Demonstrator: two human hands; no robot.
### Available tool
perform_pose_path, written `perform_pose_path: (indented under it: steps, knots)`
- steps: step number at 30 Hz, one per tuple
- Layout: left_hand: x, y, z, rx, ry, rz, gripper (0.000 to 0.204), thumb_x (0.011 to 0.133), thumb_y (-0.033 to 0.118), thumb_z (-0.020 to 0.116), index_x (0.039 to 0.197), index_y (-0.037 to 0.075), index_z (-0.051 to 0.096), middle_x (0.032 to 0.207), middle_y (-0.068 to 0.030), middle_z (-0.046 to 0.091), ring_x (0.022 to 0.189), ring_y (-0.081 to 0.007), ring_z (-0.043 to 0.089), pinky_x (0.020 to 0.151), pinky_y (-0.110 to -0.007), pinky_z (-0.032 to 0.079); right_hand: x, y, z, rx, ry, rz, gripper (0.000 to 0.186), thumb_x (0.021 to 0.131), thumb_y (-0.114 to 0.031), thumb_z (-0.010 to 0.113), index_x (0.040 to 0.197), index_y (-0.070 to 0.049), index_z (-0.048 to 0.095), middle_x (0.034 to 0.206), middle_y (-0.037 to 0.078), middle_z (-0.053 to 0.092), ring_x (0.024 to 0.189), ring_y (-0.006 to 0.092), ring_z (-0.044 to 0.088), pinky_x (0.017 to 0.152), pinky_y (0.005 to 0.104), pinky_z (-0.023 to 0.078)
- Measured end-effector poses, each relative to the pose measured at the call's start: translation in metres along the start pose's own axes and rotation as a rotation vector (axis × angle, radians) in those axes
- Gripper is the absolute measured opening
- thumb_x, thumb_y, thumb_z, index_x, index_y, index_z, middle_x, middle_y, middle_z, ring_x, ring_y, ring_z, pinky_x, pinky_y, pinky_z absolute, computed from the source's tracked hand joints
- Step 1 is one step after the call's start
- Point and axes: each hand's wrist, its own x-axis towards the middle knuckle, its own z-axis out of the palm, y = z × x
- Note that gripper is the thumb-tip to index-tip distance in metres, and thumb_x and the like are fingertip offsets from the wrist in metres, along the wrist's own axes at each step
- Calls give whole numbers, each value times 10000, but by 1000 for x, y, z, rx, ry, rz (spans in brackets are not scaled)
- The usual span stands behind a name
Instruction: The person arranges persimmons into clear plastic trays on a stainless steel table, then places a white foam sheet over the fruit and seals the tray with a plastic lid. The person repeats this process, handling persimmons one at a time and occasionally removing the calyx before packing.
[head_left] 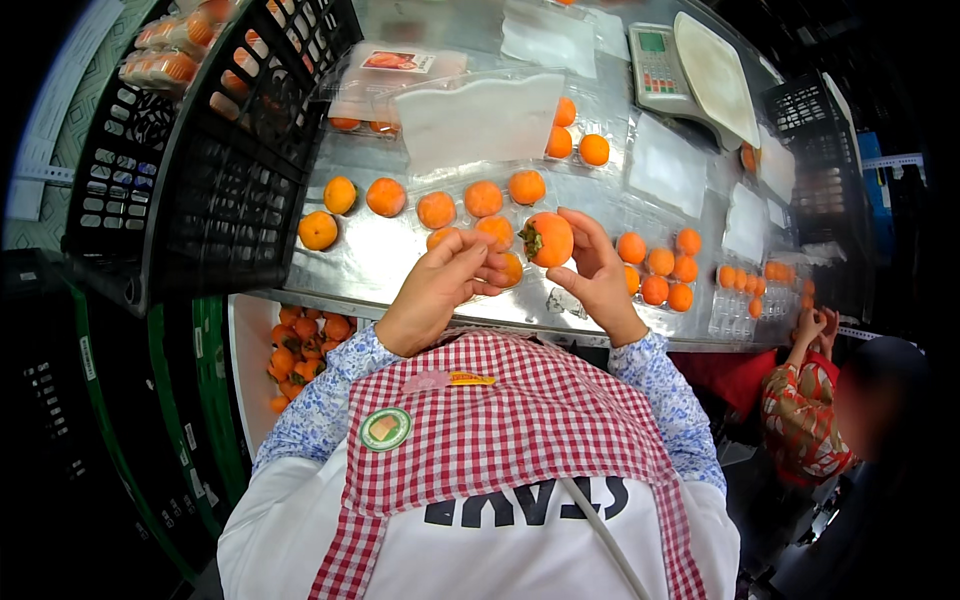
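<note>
In the middle, my right hand [598,275] holds an orange persimmon [552,240] between thumb and fingers, its green leafy cap turned to the left. My left hand [445,285] hovers just left of it, fingers loosely bent and apart, with nothing visible in them. Beyond my hands, a clear plastic tray holds several persimmons [436,210], some partly hidden by my left hand. Two loose persimmons [319,230] lie at the left of the metal table [345,268]. Right of my hands, another clear tray holds several persimmons [655,290].
A black crate [225,185] with packed fruit stands at left. White pads [480,120] and clear trays lie at the back, near a scale [690,75]. Below the table edge, a white bin [245,340] holds persimmons. A co-worker's hands [815,330] are at far right.
</note>
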Motion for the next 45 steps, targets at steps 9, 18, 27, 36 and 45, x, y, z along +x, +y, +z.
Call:
perform_pose_path:
  steps: [9,18,27,36,45]
  knots:
    - [-5,14,7,105,-370,27,622,1016,453,431,1442,12,327,1330,-126,484,1212,-210,508,995,-364,460,-20,-15,36,-446,33,-384,739,714,-149,833,1358,-114,473,1354,102,517,1239,297,484,1047,421,397]
    - [-16,23,9,243,-300,284,702,819,31,740,1413,36,366,1401,-122,428,1282,-222,455,1054,-367,418,-45,-36,49,-96,112,-127,704,837,-203,738,1422,-44,379,1349,113,514,1164,206,531,992,357,434]
    - [-8,0,25,851,-177,928,773,714,6,805,1378,88,418,1383,-164,488,1284,-318,481,1072,-409,406,-45,-40,39,163,-17,28,618,929,-222,635,1435,-26,340,1316,125,518,1202,197,522,1015,332,417]
    - [1,-26,55,1066,-59,1076,799,714,26,791,1413,92,409,1440,-132,407,1280,-318,462,1064,-415,366,-49,-45,4,271,-76,110,720,840,-184,750,1425,-18,364,1371,128,471,1271,225,478,1067,376,394]
    - [5,-42,73,-28,-181,105,519,975,62,474,1462,44,294,1360,-164,453,1279,-243,476,1058,-372,417,-58,-36,-50,-434,-72,-320,763,688,-161,844,1356,-75,484,1327,124,515,1229,298,483,1045,407,389]
